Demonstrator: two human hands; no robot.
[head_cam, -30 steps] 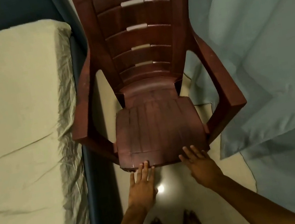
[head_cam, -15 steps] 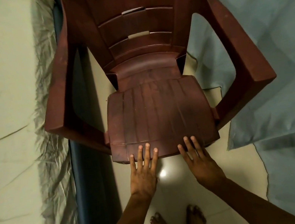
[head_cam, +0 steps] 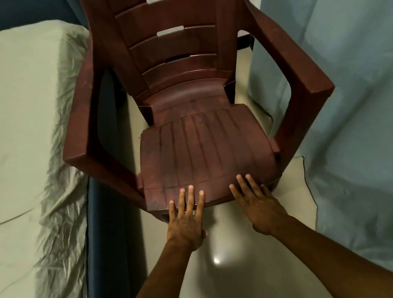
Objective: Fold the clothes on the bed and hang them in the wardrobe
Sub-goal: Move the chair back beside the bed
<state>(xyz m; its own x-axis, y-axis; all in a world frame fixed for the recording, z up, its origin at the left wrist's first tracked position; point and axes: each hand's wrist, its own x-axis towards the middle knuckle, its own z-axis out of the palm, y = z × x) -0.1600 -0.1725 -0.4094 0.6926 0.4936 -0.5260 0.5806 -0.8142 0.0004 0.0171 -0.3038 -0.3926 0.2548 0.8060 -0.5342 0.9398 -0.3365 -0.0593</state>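
Observation:
A dark red plastic armchair [head_cam: 202, 145] stands straight ahead of me, its seat bare. My left hand [head_cam: 186, 218] lies flat with straight fingers on the seat's front edge, left of centre. My right hand [head_cam: 257, 203] lies the same way on the front edge, right of centre. Neither hand holds anything. The bed [head_cam: 7, 156] with a wrinkled pale green sheet runs along the left. No clothes show on the part of the bed in view, and no wardrobe is in view.
A pale blue-grey cloth [head_cam: 368, 118] hangs and pools along the right, close to the chair's armrest. A narrow strip of glossy tiled floor [head_cam: 228, 274] runs between bed and cloth. The bed's dark blue frame [head_cam: 102, 244] borders the floor. My toes show at the bottom edge.
My view has shifted and the chair appears larger and closer. Both hands stay flat on the seat's front edge, fingertips reaching slightly further onto the seat.

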